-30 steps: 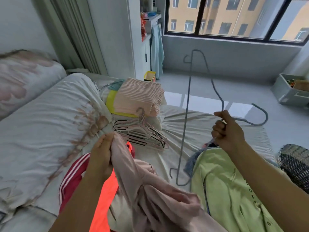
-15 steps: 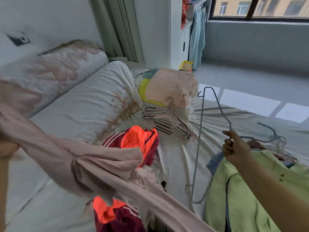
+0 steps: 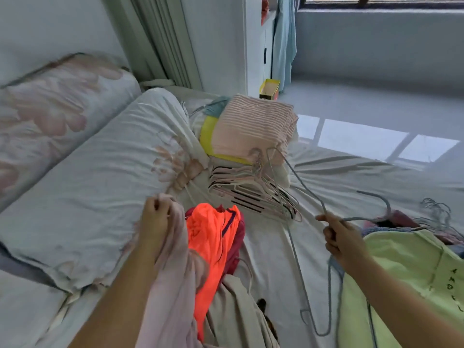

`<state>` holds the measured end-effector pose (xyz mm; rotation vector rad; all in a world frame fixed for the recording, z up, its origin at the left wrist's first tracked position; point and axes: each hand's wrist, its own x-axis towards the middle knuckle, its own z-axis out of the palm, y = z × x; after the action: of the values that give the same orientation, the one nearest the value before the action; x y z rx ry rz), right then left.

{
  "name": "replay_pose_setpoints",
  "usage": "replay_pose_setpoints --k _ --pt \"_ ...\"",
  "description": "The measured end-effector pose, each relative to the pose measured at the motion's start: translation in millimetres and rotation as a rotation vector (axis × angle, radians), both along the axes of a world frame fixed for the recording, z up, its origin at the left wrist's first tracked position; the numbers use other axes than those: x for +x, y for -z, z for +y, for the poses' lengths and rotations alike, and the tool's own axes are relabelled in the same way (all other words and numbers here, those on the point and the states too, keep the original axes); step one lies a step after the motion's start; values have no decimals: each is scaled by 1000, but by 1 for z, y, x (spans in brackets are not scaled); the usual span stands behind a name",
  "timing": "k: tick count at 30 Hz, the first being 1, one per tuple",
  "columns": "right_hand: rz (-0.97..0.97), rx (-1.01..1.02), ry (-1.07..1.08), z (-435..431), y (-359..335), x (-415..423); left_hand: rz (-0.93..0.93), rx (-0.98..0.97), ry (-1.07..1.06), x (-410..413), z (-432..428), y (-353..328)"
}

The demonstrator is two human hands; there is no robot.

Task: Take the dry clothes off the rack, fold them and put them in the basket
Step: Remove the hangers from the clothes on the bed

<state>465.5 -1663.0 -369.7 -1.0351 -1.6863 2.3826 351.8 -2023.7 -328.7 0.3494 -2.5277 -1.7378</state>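
Observation:
My left hand grips a pale pink garment that drapes down over my forearm at the bed's near side. My right hand holds a thin grey-blue wire hanger by the base of its hook, with its frame lying low over the bed. An orange and maroon garment lies crumpled between my hands. A light green garment lies under my right arm. Folded pink-striped clothes are stacked on a yellow piece at the bed's far edge. No basket is in view.
A pile of pink and white hangers lies in front of the folded stack. More grey hangers lie at the right. A floral pillow fills the left. Beyond the bed are the grey floor, a small yellow box and curtains.
My left hand came back from the far left to the middle with the pink garment. My right hand lowered the wire hanger toward the hanger pile. The camera tilted down.

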Motion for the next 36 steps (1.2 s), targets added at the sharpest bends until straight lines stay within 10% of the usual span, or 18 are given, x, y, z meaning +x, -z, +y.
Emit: replay_pose_setpoints --k 5,15,28,36 --pt "-135 277 -98 -23 40 -58 -572 -379 393 7 -5 136" --pt "-282 809 -403 -56 124 -170 -752 -744 681 -19 -3 227" --pt "-520 1107 -719 -85 224 -318 -796 -291 556 -46 -18 304" --pt "-528 975 -730 -61 236 -207 -787 -175 502 -47 -11 276"
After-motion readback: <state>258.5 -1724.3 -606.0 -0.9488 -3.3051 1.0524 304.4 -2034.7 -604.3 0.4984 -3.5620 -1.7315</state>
